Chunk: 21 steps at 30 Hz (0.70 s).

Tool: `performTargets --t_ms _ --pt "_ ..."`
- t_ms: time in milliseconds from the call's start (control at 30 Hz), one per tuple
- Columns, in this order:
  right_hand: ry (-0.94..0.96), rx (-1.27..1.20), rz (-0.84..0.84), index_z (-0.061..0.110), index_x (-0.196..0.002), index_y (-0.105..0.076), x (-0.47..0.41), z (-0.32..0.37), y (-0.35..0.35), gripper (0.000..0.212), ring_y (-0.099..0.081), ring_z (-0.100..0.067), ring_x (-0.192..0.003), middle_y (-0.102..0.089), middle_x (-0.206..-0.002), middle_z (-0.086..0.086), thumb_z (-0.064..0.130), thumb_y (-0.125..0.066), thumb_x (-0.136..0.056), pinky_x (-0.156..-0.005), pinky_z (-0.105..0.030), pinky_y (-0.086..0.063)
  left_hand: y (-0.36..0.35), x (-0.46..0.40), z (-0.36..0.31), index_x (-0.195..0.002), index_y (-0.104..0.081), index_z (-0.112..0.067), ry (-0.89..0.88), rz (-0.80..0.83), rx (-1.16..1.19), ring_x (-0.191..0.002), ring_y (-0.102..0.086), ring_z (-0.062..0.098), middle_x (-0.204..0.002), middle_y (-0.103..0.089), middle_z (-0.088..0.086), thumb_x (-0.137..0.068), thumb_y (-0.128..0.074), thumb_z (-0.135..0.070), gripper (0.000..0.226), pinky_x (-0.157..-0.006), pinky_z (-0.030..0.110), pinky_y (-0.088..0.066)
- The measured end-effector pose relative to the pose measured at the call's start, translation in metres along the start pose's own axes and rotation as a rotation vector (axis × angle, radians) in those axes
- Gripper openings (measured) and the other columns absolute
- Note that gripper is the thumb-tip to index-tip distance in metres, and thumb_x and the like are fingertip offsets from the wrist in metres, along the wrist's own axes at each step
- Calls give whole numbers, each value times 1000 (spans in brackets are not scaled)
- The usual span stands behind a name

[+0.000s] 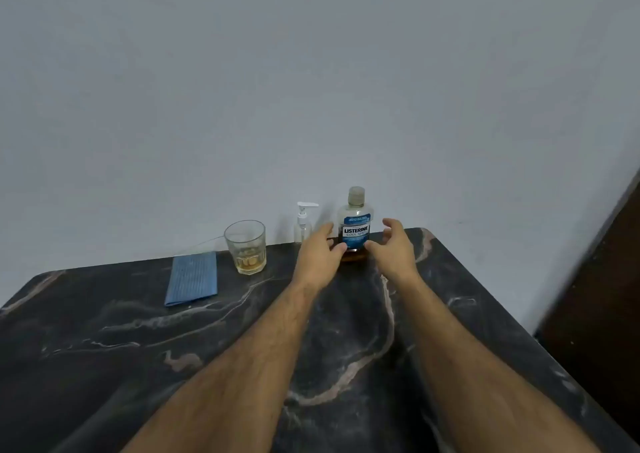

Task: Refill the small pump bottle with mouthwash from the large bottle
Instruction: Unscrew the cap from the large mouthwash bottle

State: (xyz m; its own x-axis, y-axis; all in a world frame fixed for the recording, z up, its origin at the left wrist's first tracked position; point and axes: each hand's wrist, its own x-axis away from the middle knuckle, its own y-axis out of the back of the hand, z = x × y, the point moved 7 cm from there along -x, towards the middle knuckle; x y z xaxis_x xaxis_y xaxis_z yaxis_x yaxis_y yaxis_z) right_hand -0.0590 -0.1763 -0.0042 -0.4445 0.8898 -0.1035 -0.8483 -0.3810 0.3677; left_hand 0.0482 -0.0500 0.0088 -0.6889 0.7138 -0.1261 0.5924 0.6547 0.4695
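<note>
Capped Listerine bottle (355, 225) upright at the far edge of the dark marble desk (104, 341), left hand (320, 255) and right hand (394, 248) spread either side, small pump bottle (302, 224) just left, glass (245, 246), blue cloth (192, 278).

A: The table (138, 348) is black marble veined white and pinkish; the folded cloth (192, 277) is blue with fine stripes.

B: The Listerine bottle (355, 224) wears a blue-and-white label; the glass (245, 246) holds amber liquid.
</note>
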Motion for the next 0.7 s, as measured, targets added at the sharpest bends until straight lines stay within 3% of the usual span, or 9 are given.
performTargets --t_ms 133,233,333,533,700 --pt "-22 -1 111 20 -154 -24 -27 -11 -14 75 -38 -29 -143 -32 -159 -11 6 -64 -92 -113 -45 -40 -13 -24 2 -151 -31 -12 17 1 -32 -141 -41 23 -154 -42 7 -100 -54 -15 56 -113 40 -36" --pt "-11 -69 176 19 -155 -22 -42 -17 -25 75 -44 -26 -138 -34 -158 -9 0 -59 -93 -110 -44 -44 -21 -36 2 -146 -36 -11 11 1 4 -137 -45 23 -149 -47 8 -101 -51 -9 48 -110 35 -39" --pt "13 -141 218 14 -150 -29 -48 -15 -32 64 -54 -19 -124 -47 -148 -5 -4 -55 -95 -102 -33 -49 -28 -47 6 -141 -42 -17 -5 17 25 -132 -51 22 -143 -54 4 -99 -49 -5 44 -109 37 -43" --pt "24 -117 116 14 -136 -48 -39 -18 -24 39 -62 -20 -117 -61 -133 -7 11 -57 -98 -100 -38 -53 -27 -39 2 -144 -43 -18 -20 -6 77 -129 -54 20 -141 -55 3 -101 -48 -5 45 -108 38 -46" --pt "72 -171 136 14 -130 -53 8 -11 -11 35 -62 -10 -104 -63 -120 1 11 -61 -96 -82 -21 -54 -10 -3 8 -145 -43 -16 -8 -59 116 -124 -59 19 -138 -59 4 -97 -58 -12 50 -102 42 -52"
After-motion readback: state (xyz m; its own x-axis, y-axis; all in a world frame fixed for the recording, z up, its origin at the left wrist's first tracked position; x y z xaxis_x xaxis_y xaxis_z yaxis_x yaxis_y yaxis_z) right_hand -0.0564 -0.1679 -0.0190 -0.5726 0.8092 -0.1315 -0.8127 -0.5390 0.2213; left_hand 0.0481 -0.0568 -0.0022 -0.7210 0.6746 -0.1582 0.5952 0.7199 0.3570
